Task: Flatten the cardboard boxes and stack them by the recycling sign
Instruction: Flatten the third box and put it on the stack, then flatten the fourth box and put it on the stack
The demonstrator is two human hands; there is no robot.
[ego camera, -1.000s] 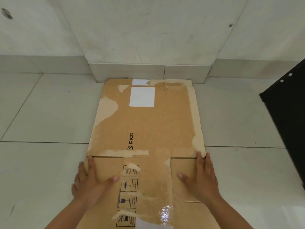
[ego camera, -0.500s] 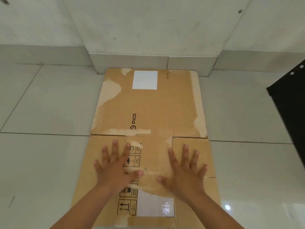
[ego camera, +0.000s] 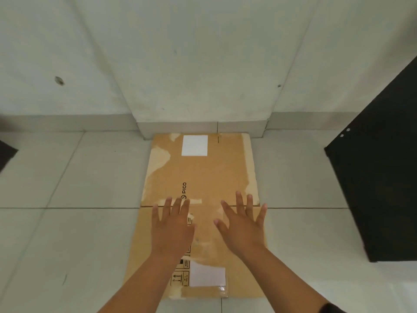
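While the flattened cardboard box (ego camera: pixel 203 177) lies matte, brown and torn against the wall pillar (ego camera: pixel 200 64), we spread our left hand (ego camera: pixel 172 229) and right hand (ego camera: pixel 243 227) open over it, gripping nothing.

Two bare arms come in from the bottom edge, and both forearms are uncovered along all the length that shows. The left hand (ego camera: pixel 172 224) has nothing on it: no glove, ring, watch or band at the wrist. The right hand (ego camera: pixel 242 227) is bare in the same way, with short nails visible on the fingers (ego camera: pixel 239 199) and thumb. All five digits of each hand are in view. At the bottom right corner, a small piece of dark sleeve (ego camera: pixel 332 309) shows on the right arm, near the elbow; its cut and fabric cannot be made out.
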